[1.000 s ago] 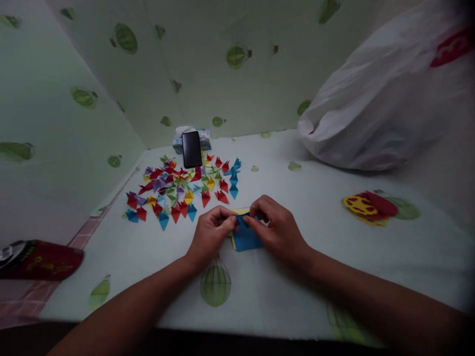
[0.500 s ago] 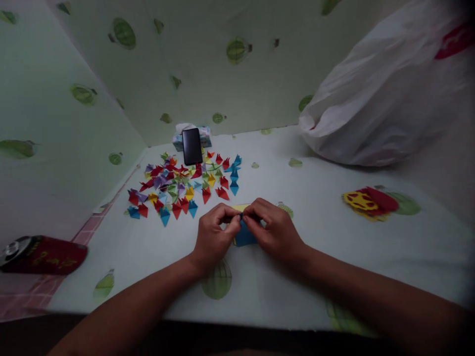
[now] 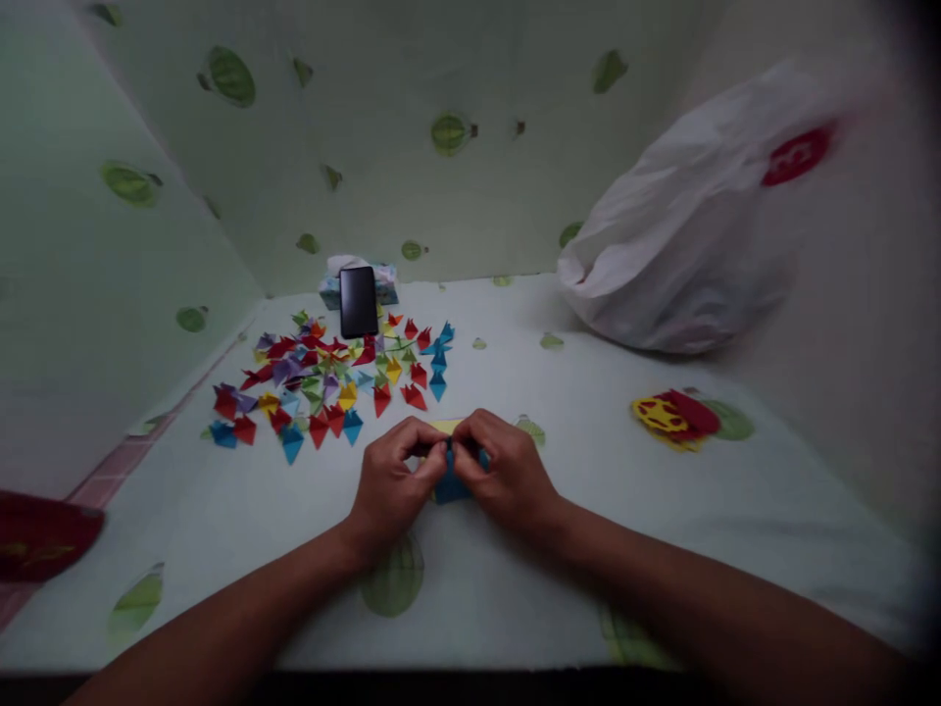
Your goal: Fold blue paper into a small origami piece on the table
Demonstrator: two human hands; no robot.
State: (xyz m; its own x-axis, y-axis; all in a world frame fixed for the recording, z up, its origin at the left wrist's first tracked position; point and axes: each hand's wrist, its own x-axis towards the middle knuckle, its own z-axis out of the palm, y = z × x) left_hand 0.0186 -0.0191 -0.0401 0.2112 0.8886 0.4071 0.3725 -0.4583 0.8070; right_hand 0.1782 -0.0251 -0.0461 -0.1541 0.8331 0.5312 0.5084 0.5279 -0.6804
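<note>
My left hand (image 3: 391, 480) and my right hand (image 3: 511, 478) meet at the middle of the table, thumbs and forefingers pinched together. Between the fingertips is a small dark blue piece of folded paper (image 3: 450, 445), mostly covered by the fingers. Right beneath lies blue paper (image 3: 451, 488), with a yellow paper edge (image 3: 447, 427) showing behind it. Whether the held piece is joined to the blue paper below, I cannot tell. Many small folded paper birds (image 3: 319, 431) in red, blue, yellow, green and purple are spread out beyond my left hand.
A black phone (image 3: 358, 302) leans on a tissue box (image 3: 386, 284) behind the birds. At the back right slumps a white plastic bag (image 3: 662, 255). Red and yellow cut-out pieces (image 3: 676, 419) lie to the right. A red can (image 3: 48, 534) is at the left edge.
The camera view has turned slightly, so everything sits further left and a little lower. Both hands keep their pinch on the small blue paper, with barely any finger movement.
</note>
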